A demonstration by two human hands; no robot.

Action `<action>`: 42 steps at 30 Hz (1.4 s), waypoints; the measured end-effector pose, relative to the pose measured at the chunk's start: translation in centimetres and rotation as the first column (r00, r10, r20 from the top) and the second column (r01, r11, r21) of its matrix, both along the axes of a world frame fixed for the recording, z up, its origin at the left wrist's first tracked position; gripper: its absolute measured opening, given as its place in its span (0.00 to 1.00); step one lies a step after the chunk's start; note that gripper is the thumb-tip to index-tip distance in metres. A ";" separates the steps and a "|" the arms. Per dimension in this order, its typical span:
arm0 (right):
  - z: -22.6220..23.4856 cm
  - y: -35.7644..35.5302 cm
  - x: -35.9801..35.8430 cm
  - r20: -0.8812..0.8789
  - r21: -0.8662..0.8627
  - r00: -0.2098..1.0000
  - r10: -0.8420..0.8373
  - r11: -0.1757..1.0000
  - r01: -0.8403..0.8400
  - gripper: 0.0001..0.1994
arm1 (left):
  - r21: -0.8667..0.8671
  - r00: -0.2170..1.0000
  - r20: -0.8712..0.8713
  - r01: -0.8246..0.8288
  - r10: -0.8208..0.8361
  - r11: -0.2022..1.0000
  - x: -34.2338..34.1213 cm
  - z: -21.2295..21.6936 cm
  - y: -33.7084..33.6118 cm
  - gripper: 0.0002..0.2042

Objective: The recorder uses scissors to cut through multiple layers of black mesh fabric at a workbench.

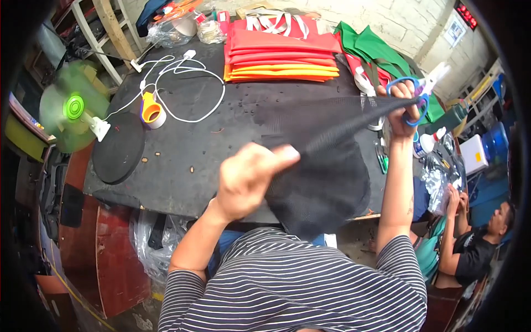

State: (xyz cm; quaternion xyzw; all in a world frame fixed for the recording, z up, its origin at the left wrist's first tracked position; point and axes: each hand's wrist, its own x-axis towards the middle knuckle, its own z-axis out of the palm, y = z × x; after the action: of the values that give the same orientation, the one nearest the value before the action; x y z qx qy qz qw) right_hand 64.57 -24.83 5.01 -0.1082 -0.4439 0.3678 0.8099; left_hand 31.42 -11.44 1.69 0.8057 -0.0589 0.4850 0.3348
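A piece of black mesh fabric [332, 166] is stretched between my two hands over the dark work table [193, 144]. My right hand [402, 113], raised at the right, grips a pulled-up corner of it. The same hand carries scissors [423, 102] by blue handle loops, their blades pointing up and away to the right. My left hand [246, 180], somewhat blurred, is closed at the fabric's left side, with thumb and forefinger pinching its edge. The fabric's lower part hangs over the table's near edge toward my striped shirt.
Folded red and orange fabric pieces [282, 52] are stacked at the back, with green fabric [370, 47] beside them. At left are a tape roll [152, 113], white cable [221, 97], black disc [119, 146] and fan [72, 108]. A co-worker [470, 243] sits at right.
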 end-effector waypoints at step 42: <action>-12.6 -7.0 5.7 0.776 -0.592 0.592 -0.219 0.072 0.803 0.13 | -0.170 0.627 -0.776 -0.306 0.064 0.937 0.3 -10.1 -1.1 0.08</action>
State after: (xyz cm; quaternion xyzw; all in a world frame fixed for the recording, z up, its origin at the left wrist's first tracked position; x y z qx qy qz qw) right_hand 70.31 -31.85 -7.59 -0.7955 -0.2617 0.1762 0.5174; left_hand 31.70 -12.57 -8.37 0.8786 0.2414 0.1373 0.3885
